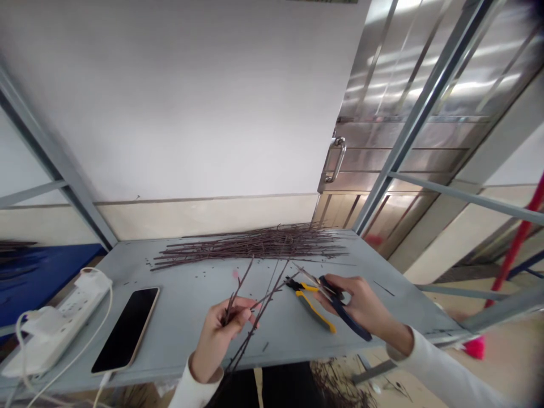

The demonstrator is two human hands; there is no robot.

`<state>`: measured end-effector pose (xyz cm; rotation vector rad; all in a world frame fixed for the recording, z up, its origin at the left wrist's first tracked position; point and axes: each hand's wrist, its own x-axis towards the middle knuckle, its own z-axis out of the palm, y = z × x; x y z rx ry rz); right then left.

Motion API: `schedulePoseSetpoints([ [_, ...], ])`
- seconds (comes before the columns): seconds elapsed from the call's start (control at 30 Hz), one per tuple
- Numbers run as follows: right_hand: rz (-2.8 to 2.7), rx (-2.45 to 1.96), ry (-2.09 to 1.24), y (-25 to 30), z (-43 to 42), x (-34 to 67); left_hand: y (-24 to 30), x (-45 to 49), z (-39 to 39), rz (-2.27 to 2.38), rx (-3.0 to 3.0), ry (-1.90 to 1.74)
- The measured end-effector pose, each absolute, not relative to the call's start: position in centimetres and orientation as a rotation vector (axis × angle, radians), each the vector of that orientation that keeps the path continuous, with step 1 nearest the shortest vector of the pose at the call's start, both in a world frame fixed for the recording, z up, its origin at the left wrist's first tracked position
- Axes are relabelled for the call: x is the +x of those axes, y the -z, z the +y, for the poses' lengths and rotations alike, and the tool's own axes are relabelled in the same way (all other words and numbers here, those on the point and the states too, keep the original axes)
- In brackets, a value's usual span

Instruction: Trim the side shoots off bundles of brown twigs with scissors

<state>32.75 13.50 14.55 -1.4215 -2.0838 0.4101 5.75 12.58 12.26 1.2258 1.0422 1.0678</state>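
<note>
My left hand [225,328] pinches a few thin dark twigs [267,303] above the front of the grey table. Some of them fork upward and one end hangs past the table's front edge. In my right hand [361,303] is a pair of scissors with dark blue handles [346,317]; the blades point left toward the twigs, and I cannot tell whether they touch. Pliers with yellow and black handles [317,314] lie on the table just beneath the scissors. Behind both hands rests a long pile of dark twigs [255,243].
A black-screened phone [127,328] with a plugged cable lies at the left, beside a white power strip [63,323]. Grey metal posts [420,113] frame the table [178,300]. Twig scraps [340,385] lie on the floor. A metal door [382,141] stands behind right.
</note>
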Motion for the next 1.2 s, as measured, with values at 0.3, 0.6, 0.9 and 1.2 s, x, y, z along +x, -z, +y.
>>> schedulePoseSetpoints([
  [0.3,-2.086,-1.458,-0.503,-12.4,13.2,34.5,-11.0,5.7,12.9,1.092,1.275,-1.119],
  [0.6,-1.869,-2.122,-0.253,-4.9,15.5,42.2,-11.3,6.6,12.9,1.049,1.199,-1.155],
  [0.9,-1.776,-2.346,-0.100,0.2,17.3,46.0,-10.6,7.3,13.1,0.961,1.107,-1.122],
  [1.2,-2.138,-1.874,-0.016,-0.5,16.1,37.5,-11.6,7.5,12.9,0.909,1.097,-1.079],
])
